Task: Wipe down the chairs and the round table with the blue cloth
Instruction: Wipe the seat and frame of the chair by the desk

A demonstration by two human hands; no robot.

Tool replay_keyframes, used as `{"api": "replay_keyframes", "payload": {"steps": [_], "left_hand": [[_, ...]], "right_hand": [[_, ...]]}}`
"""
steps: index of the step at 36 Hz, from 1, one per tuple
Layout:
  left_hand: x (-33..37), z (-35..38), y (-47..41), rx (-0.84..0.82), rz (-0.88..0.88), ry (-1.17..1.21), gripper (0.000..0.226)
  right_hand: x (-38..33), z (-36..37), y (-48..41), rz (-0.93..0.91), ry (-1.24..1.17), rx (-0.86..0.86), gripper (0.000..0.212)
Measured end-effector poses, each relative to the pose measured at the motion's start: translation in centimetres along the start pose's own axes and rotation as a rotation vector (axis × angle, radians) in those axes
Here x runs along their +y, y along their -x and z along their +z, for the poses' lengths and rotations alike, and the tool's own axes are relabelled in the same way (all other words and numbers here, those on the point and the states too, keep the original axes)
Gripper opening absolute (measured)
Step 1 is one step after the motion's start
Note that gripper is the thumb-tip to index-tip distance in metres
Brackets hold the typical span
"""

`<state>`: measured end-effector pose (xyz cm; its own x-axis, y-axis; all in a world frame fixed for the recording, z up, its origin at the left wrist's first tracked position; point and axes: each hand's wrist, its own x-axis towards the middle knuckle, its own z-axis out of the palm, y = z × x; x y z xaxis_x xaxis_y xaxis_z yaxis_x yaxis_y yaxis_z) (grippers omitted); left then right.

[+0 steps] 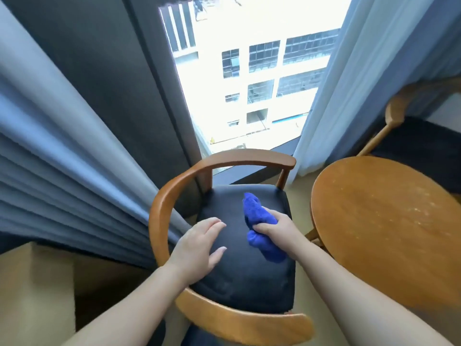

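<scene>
Right hand (274, 229) grips the bunched blue cloth (257, 212), pressed on the black seat cushion (249, 275) of the armchair (158, 213). Left hand (199, 243) rests flat on the same cushion, grip open, fingers straight. The round wooden surface (386, 233) stands just beside the armchair, to its right.

1. blue cloth (259, 221): bright blue, bunched into a long wad, lying on the near chair's seat, gripped mid-length by the right hand (277, 227).
2. near chair (244, 278): upright, curved wooden rail, dark padded seat.
3. second chair (394, 113): similar wood, far right, partly visible.
4. round desk (389, 221): wooden, pale-speckled top, just beside the near chair.
</scene>
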<state>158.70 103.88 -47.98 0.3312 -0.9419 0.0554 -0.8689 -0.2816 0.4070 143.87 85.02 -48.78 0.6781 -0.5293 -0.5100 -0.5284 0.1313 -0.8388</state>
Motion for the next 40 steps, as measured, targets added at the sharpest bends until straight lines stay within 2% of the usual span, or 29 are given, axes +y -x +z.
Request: {"api": "replay_keyframes", "payload": {"steps": [6, 12, 15, 18, 20, 23, 27, 30, 32, 35, 40], "left_hand": [[5.2, -1.6, 2.9, 0.155, 0.019, 0.039, 0.06], [6.8, -2.9, 5.8, 0.275, -0.026, 0.104, 0.041], [6.8, -2.9, 7.7, 0.312, 0.015, 0.082, 0.032], [6.8, -2.8, 9.8, 0.364, -0.016, 0.097, 0.029], [6.6, -2.8, 11.2, 0.389, -0.061, 0.119, 0.025], [6.3, -3.1, 12.9, 0.372, -0.113, 0.103, 0.023], [6.9, -3.5, 15.3, 0.315, -0.172, 0.091, 0.02], [8.1, -3.3, 17.2, 0.237, -0.316, 0.184, 0.024], [8.7, -3.3, 17.8, 0.211, -0.411, 0.24, 0.016], [9.5, -3.2, 18.1, 0.228, -0.502, 0.276, 0.007], [12.5, -1.6, 17.0, 0.31, -0.612, 0.291, 0.005]], "right_hand": [[-4.7, 1.0, 3.8, -0.076, 0.02, -0.197, 0.034], [-5.9, 2.6, 6.5, -0.118, 0.044, -0.474, 0.042], [-5.5, 2.6, 7.3, -0.108, 0.045, -0.594, 0.06], [-5.3, 2.9, 8.5, -0.131, 0.229, -0.649, 0.082], [-4.9, 3.8, 9.5, -0.152, 0.414, -0.568, 0.087], [-3.9, 5.2, 10.2, -0.191, 0.575, -0.465, 0.074], [-2.9, 6.5, 10.8, -0.288, 0.755, -0.492, 0.049], [-2.8, 7.1, 11.1, -0.391, 0.958, -0.476, 0.05], [-2.7, 7.0, 10.9, -0.443, 1.025, -0.454, 0.047], [-2.7, 6.3, 10.1, -0.521, 1.089, -0.47, 0.04], [-2.7, 4.1, 8.0, -0.646, 1.125, -0.55, 0.032]]}}
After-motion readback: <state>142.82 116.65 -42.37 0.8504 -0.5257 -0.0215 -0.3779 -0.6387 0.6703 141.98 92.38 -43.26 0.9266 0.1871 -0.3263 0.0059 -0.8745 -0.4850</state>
